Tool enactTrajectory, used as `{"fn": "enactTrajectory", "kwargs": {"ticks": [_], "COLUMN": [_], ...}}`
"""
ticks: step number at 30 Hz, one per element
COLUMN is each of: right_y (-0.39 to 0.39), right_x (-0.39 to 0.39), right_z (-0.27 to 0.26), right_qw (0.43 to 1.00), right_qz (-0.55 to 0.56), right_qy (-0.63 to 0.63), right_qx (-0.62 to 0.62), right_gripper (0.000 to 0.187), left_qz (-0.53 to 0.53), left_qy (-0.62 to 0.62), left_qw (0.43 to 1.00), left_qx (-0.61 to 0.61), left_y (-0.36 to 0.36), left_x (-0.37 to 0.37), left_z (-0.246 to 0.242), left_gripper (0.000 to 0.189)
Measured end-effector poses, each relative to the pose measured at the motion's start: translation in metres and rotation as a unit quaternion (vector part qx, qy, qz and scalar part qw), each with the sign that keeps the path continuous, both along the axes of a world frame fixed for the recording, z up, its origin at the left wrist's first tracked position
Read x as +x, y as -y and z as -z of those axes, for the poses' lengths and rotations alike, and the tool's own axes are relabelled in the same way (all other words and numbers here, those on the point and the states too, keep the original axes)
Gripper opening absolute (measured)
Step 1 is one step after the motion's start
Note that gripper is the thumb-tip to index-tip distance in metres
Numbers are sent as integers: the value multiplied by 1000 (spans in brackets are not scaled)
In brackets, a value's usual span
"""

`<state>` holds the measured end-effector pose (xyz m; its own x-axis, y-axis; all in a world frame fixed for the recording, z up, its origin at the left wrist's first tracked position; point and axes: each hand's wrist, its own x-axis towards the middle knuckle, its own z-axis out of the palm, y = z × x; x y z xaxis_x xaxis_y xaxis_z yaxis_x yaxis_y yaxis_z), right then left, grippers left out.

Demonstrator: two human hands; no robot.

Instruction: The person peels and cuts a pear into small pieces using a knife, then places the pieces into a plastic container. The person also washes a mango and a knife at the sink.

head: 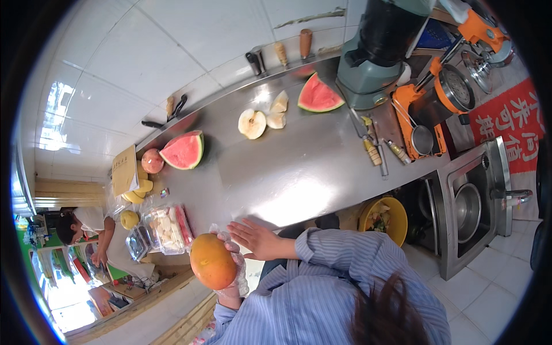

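My left hand, in a clear plastic glove, holds a large orange-yellow mango over the floor by the counter's front edge. Bare and spread, my right hand is just right of the mango, with nothing in it. Near the left hand are clear plastic boxes of cut fruit. A halved pale fruit lies cut face up on the steel counter, beside pale cut pieces. One watermelon wedge is at the counter's left, another near the blender.
Peelers and a knife lie right of centre. Beyond them stand a grey-green blender and an orange manual juicer. A yellow bin with scraps and a steel sink are at right. Another person is at far left.
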<state>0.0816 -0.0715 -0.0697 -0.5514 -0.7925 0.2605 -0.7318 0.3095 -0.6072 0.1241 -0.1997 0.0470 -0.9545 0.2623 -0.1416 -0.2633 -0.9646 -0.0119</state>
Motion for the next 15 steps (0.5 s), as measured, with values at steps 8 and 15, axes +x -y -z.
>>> {"fn": "enactTrajectory", "kwargs": {"ticks": [8,15], "right_y": [76,58], "right_x": [7,-10], "right_z": [24,32], "right_qw": [984,965], "right_qz": [58,173], "right_qy": [-79,-67], "right_qx": [146,184], "right_gripper": [89,85], "left_qz": [-5,121], "left_qy": [50,70], "left_qw": [998,990], "left_qx": [-30,14], "left_y": [63,81], "left_x": [14,-25], "left_z": [-7,11], "left_gripper": [60,60]}}
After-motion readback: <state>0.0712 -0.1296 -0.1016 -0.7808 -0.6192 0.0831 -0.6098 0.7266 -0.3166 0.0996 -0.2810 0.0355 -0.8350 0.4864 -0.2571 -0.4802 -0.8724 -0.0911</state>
